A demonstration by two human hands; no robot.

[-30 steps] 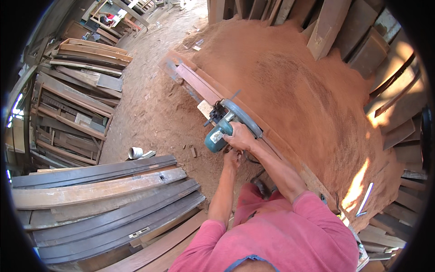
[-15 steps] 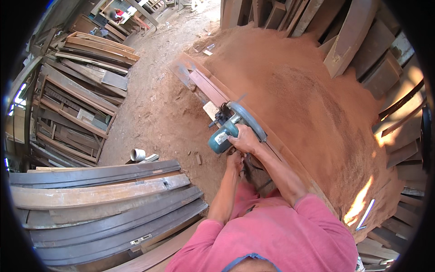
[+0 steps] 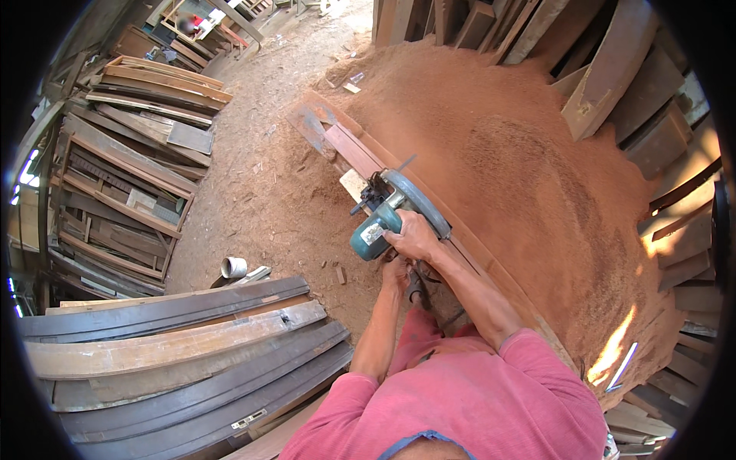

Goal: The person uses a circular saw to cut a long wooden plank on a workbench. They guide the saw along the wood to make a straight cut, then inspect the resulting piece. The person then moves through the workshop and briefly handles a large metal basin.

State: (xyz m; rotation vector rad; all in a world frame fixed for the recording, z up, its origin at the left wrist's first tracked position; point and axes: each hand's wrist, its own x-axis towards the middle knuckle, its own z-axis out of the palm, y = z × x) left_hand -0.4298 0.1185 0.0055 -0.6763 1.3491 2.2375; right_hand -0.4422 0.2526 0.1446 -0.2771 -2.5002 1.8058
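A circular saw (image 3: 376, 234) with a green motor housing and a grey blade guard sits on a long reddish wooden plank (image 3: 357, 151). The plank lies along a longer wooden beam (image 3: 491, 264) that runs diagonally past my body. My right hand (image 3: 416, 236) is wrapped round the handle on top of the saw. Just below it, at the rear of the motor, my left hand (image 3: 396, 274) is closed against the saw; its fingertips are partly hidden. A dark cord or hose (image 3: 415, 287) hangs beside my left wrist. The blade's lower part cannot be seen.
A big mound of reddish sawdust (image 3: 491, 153) spreads to the right of the beam. Dark curved boards (image 3: 184, 360) are stacked at near left, with a white cup-like container (image 3: 234, 267) behind them. Framed wood pieces (image 3: 130, 176) stand far left; timbers (image 3: 613, 69) lean at right.
The saw and both hands keep nearly the same place on the plank. The view has shifted slightly, and more of the dark cord or hose shows beside my left wrist.
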